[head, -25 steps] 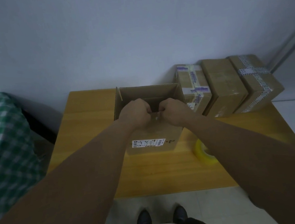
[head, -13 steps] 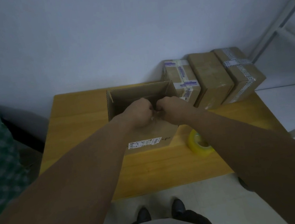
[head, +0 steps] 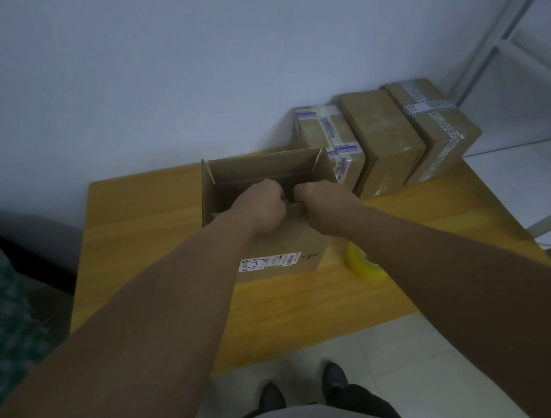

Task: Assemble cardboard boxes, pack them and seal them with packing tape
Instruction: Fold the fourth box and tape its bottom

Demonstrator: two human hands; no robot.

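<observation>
Left hand (head: 263, 206) and right hand (head: 321, 203), fingers curled tight, clench the near rim of the open brown cardboard box (head: 288, 241); uneven pulling could tear it or skid the box toward the front edge of the yellow wooden table (head: 146, 230).

Matt cardboard box (head: 281, 242), wooden table (head: 139, 231)

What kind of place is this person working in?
Probably a small packing corner: an open brown cardboard box on a yellow wooden table, three taped cardboard boxes by the wall, a yellow tape roll.

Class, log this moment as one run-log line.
left hand: curled at open box near rim, hold unclear | right hand: same | tape roll: on table, untouched
</observation>
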